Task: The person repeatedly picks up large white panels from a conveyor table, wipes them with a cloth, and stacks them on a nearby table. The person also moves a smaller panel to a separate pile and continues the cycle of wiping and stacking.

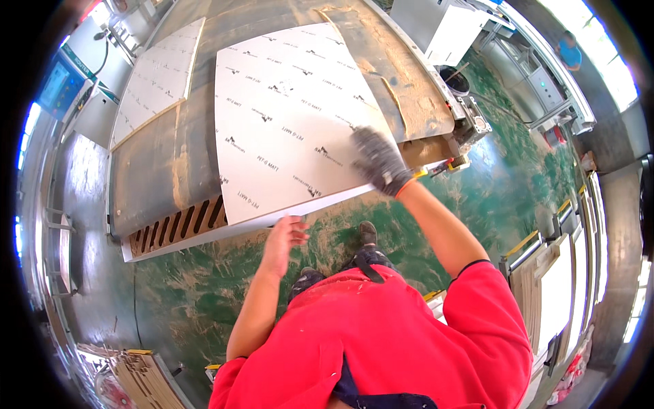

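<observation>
A large white panel (286, 123) covered in repeated dark print lies on the dark belt of a machine table (146, 187), its near edge reaching the table's front. My right hand (381, 163), in a dark grey glove with an orange cuff, is over the panel's right part, fingers stretched out and a little smeared by motion. Whether it presses on the surface I cannot tell. Bare, my left hand (283, 242) is just below the panel's near edge, its fingers loosely bent and apart, with nothing seen in them.
A second printed panel (160, 78) lies at the left of the belt. Sawdust (426, 102) covers the table's right side. Stacked boards (545, 286) stand at the right, more boards (146, 375) at lower left. A dark bucket (455, 80) sits beyond the table. Far right, a person (569, 51) wears blue.
</observation>
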Demonstrator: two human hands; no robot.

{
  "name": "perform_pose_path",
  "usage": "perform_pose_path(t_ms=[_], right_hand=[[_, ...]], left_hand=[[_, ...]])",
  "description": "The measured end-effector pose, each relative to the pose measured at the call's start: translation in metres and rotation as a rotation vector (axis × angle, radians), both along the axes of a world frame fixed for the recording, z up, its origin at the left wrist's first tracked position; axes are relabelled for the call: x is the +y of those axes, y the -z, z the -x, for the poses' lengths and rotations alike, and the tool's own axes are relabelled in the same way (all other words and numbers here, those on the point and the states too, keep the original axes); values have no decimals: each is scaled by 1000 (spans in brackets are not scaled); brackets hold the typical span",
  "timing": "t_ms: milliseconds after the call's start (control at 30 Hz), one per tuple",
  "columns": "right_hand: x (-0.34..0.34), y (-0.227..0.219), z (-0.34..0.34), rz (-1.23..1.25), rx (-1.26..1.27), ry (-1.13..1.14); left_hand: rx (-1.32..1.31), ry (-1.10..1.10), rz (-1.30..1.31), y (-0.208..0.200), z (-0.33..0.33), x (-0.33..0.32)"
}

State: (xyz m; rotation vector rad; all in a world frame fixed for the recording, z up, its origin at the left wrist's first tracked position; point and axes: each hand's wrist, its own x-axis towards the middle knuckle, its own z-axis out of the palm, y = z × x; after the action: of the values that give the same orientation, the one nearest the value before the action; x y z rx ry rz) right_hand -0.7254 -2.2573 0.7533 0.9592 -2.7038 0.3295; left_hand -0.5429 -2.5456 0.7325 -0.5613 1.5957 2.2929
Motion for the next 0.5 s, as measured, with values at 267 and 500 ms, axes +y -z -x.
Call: perform_pose_path(t_ms=[267, 500], right_hand=[[9, -23, 24, 52, -172, -473], [33, 12, 183, 4, -55, -577]], left_hand=[[19, -274, -482, 31, 85, 138], [113, -622, -306, 39, 74, 165]])
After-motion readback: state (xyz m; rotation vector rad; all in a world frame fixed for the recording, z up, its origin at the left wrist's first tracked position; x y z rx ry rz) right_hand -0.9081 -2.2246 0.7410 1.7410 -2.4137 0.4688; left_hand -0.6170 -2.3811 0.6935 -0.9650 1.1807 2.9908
